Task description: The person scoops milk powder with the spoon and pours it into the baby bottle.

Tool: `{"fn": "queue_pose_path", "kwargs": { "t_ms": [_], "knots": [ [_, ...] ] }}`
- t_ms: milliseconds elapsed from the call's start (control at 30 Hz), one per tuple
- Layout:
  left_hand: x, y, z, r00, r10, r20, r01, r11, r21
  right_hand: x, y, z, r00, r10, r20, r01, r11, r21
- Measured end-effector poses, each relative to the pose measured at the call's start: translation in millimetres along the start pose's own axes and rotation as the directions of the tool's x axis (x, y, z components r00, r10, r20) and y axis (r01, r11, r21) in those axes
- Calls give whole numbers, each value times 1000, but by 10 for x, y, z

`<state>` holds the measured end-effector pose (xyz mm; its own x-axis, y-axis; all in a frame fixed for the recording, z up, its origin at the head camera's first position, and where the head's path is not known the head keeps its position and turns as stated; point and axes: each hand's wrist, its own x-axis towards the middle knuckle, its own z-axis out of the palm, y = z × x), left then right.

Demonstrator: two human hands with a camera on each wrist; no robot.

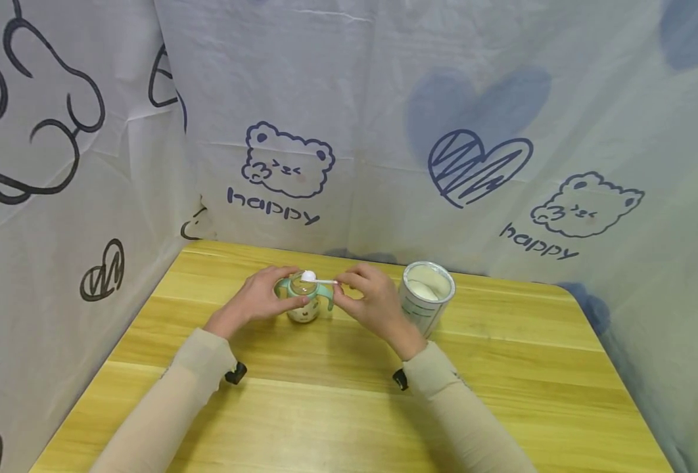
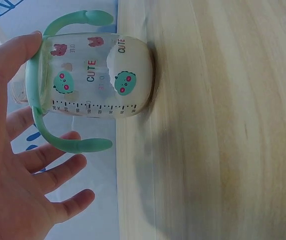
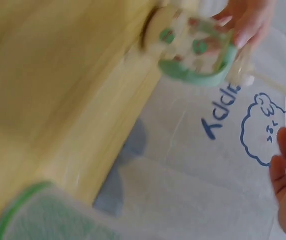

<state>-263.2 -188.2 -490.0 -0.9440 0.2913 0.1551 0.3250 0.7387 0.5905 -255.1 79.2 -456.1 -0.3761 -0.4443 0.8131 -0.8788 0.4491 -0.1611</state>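
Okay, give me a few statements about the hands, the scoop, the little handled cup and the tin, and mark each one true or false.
1. The right hand pinches a white scoop over the green-handled cup. True.
2. The tin has its lid on. False: it stands open, with white powder showing inside.
3. The left hand steadies the cup at its rim. True.
4. The cup lies on its side on the table. False: it stands upright.
5. The tin stands to the left of the cup. False: it stands beside the right hand, right of the cup.
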Motion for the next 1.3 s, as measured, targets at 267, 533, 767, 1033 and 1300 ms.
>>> {"fn": "queue_pose_path", "kwargs": {
  "t_ms": [267,533,767,1033,1300],
  "knots": [
    [-14,4,-4,1000,-15,1,15,1000,-1,41,-95,-23,844,536,-20,-512,815,271],
    [-15,9,-7,1000,-3,-2,3,1000,-6,15,-56,-36,977,213,24,-214,971,110],
    [-21,17,-16,1000,-2,2,2,1000,-11,12,-37,-16,957,-281,70,289,943,-164],
    [-22,15,-15,1000,1,-4,-1,1000,-20,-5,-19,-22,948,-314,59,319,932,-170],
    [-18,20,-18,1000,-1,-2,1,1000,-19,-17,7,-1,973,-229,14,229,970,-82]
  ]
}}
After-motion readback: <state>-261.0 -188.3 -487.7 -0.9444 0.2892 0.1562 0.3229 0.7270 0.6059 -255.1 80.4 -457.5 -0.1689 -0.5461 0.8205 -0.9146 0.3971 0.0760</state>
